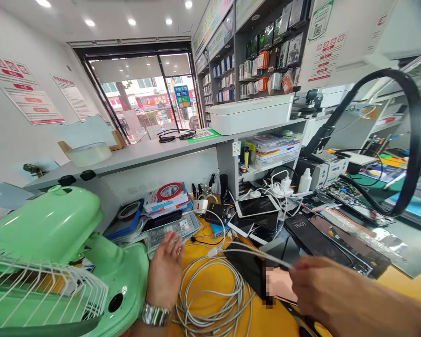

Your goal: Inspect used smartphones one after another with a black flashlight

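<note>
Smooth pale cable [239,281], in overlapping round loops too tangled to count, lies at the yellow table's [192,256] near edge, cut off below. The blurred right hand [324,290] grips one strand; the left hand [165,267] is open beside one glossy green fan [56,220].

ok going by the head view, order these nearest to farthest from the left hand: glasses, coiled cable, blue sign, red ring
From the left hand:
1. Coiled cable, right beside it
2. Red ring, ahead of it
3. Glasses, up on the ledge
4. Blue sign, at the window
</note>
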Demonstrator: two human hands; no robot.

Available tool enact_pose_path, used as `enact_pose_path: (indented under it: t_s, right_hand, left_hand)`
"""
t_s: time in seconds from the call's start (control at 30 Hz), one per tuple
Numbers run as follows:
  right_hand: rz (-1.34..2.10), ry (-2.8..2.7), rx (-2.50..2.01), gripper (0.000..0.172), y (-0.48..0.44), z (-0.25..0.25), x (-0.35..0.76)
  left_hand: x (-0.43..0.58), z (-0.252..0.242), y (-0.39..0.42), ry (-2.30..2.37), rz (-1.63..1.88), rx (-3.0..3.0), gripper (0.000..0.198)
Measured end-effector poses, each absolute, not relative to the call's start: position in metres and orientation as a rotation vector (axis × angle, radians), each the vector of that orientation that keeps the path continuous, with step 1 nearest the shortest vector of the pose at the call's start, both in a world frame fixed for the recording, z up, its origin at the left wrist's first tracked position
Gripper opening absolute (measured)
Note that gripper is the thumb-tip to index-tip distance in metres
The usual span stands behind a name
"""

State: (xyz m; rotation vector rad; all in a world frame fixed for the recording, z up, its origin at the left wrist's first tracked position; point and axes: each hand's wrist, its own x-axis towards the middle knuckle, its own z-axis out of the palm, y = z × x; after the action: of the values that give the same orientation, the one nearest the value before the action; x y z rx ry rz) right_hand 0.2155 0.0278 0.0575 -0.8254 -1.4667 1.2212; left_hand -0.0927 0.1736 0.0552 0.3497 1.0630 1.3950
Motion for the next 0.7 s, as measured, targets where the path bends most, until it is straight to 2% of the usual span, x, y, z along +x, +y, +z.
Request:
enact_pose_path:
  t_s: [0.07, 0.17, 0.23, 0.27, 0.33, 0.37, 0.4, 0.43, 0.47, 0.7]
  right_hand:
    - [1.237, -1.441, -0.822, 0.024, 0.050, 0.070, 0.232]
    - [1.218, -1.376, -0.829, 0.027, 0.076, 0.074, 0.255]
    - [1.217, -1.320, -0.843, 0.032, 0.083, 0.070, 0.270]
    - [1.219, -1.290, -0.853, 0.037, 0.082, 0.068, 0.276]
    - [1.224, -1.243, -0.879, 0.063, 0.075, 0.067, 0.284]
    - [1.218, -1.223, -0.898, 0.065, 0.070, 0.067, 0.284]
    - [1.207, -1.208, -0.919, 0.064, 0.063, 0.068, 0.281]
    - [1.183, -1.187, -0.940, 0.041, 0.055, 0.070, 0.272]
    - [1.156, -1.171, -0.968, 0.031, 0.045, 0.071, 0.260]
    - [1.018, -1.133, -1.077, 0.031, -0.024, 0.075, 0.130]
  left_hand:
    - [-0.085, 0.045, 0.149, 1.073, 1.355, 0.493, 0.023]
    - [-0.075, 0.026, 0.118, 1.136, 1.167, 0.908, 0.015]
    - [-0.067, 0.016, 0.103, 1.167, 1.045, 1.218, 0.019]
    - [-0.062, 0.011, 0.097, 1.149, 1.014, 1.345, 0.021]
    - [-0.053, 0.003, 0.089, 1.069, 1.002, 1.496, 0.022]
    - [-0.048, 0.000, 0.087, 1.018, 0.992, 1.556, 0.021]
    - [-0.044, -0.003, 0.086, 0.959, 0.966, 1.625, 0.021]
    - [-0.040, -0.006, 0.086, 0.888, 0.930, 1.713, 0.020]
    - [-0.036, -0.008, 0.087, 0.811, 0.894, 1.820, 0.021]
    - [-0.003, 0.001, 0.092, 0.517, 0.883, 2.311, 0.023]
